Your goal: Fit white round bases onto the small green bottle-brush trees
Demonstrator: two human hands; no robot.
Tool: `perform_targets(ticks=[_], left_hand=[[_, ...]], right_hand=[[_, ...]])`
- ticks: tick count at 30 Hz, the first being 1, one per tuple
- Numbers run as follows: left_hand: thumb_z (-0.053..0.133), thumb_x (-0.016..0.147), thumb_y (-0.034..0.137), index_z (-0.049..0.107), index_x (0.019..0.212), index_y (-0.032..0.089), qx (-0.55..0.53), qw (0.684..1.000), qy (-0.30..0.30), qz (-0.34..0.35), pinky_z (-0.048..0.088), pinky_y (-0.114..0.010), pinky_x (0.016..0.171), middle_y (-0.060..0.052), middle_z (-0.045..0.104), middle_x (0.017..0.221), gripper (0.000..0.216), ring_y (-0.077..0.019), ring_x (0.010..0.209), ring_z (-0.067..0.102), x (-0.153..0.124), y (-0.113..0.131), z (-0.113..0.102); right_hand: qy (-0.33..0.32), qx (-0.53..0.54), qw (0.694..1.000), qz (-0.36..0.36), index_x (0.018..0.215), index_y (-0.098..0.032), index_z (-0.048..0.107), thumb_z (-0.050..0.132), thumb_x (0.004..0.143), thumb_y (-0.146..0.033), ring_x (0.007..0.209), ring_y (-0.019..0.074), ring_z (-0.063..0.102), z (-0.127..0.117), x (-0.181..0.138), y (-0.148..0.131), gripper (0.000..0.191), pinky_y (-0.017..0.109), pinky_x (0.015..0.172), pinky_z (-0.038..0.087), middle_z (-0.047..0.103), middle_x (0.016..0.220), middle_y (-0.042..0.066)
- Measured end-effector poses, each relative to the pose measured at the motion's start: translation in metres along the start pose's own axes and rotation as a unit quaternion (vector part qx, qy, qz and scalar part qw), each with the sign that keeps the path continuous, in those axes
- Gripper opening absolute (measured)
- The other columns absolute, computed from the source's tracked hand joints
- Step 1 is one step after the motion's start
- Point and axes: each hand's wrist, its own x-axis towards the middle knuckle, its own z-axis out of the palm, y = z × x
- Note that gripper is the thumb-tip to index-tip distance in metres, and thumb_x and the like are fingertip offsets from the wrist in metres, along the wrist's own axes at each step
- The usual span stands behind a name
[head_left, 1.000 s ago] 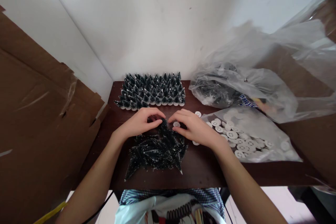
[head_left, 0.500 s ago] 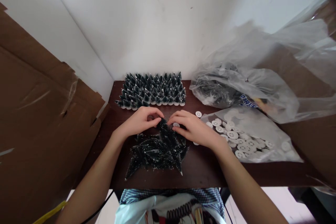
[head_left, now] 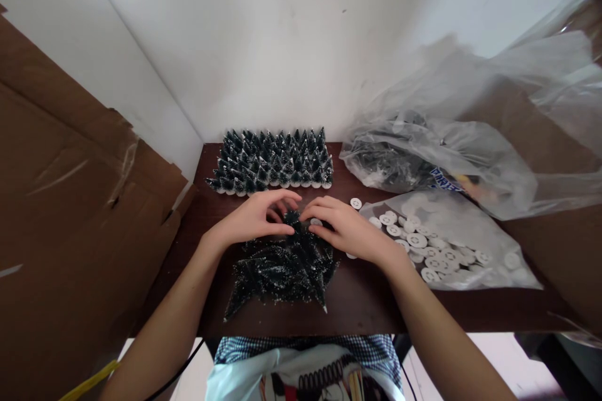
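Observation:
My left hand (head_left: 256,216) is over the far side of a pile of dark green bottle-brush trees (head_left: 277,272) with white-frosted tips. Its fingers are curved, with the thumb apart from them. The thumb tip is at a small tree (head_left: 292,219) that lies between both hands. From the other side, my right hand (head_left: 345,225) reaches in with bent fingers, the thumb apart from them. In that gap a white disc (head_left: 316,222) shows; whether the hand touches it I cannot tell.
Rows of upright small trees (head_left: 277,160) with white bases stand by the wall. On the right, a clear bag (head_left: 498,263) holds many white discs, with a loose disc (head_left: 356,203) beside it. Behind lies a bag with dark contents (head_left: 390,156). Cardboard (head_left: 70,200) borders the left.
My left fingers have come apart from a pinch at the tree's tip, and the hand has shifted slightly right. The right hand has hardly moved.

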Motion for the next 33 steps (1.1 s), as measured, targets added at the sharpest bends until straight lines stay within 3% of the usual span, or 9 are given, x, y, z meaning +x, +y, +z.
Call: perform_targets(ticks=[7, 19, 27, 33], left_hand=[[0.065, 0.086, 0.024, 0.059, 0.124, 0.021, 0.04, 0.999, 0.016, 0.005, 0.055, -0.032, 0.076, -0.007, 0.068, 0.111, 0.039, -0.0177, 0.091, 0.065, 0.0007, -0.0005, 0.0001], [0.056, 0.087, 0.018, 0.055, 0.126, 0.021, 0.038, 0.999, 0.025, 0.011, 0.054, -0.03, 0.075, -0.008, 0.067, 0.114, 0.039, -0.0179, 0.094, 0.066, 0.0, 0.0014, -0.0006], [0.053, 0.086, 0.014, 0.054, 0.125, 0.021, 0.027, 0.999, 0.035, 0.005, 0.053, -0.03, 0.077, -0.008, 0.066, 0.114, 0.039, -0.0197, 0.102, 0.064, -0.0008, 0.0062, -0.0002], [0.053, 0.087, 0.014, 0.054, 0.125, 0.021, 0.028, 0.999, 0.041, 0.004, 0.053, -0.029, 0.075, -0.008, 0.065, 0.114, 0.039, -0.0196, 0.102, 0.064, -0.0007, 0.0056, -0.0004]], right_hand=[[0.002, -0.006, 1.0, 0.017, 0.11, -0.02, 0.064, 0.058, 0.094, -0.014, 0.105, 0.0225, 0.06, 0.0, 0.0, -0.0006, 0.018, 0.039, 0.094, 0.049, 0.068, 0.111, 0.007], [0.016, -0.013, 0.999, 0.036, 0.114, -0.02, 0.059, 0.058, 0.093, -0.013, 0.099, 0.0225, 0.061, 0.0033, -0.0002, 0.0006, 0.022, 0.038, 0.088, 0.049, 0.067, 0.111, 0.008], [0.004, -0.039, 0.999, 0.02, 0.121, -0.019, 0.061, 0.053, 0.096, -0.013, 0.114, 0.026, 0.058, 0.0062, 0.0008, 0.0036, 0.027, 0.046, 0.099, 0.049, 0.064, 0.12, 0.011], [0.0, -0.032, 0.999, 0.019, 0.121, -0.022, 0.063, 0.052, 0.096, -0.012, 0.113, 0.0248, 0.058, 0.0064, 0.0006, 0.0029, 0.029, 0.045, 0.1, 0.049, 0.063, 0.121, 0.009]])
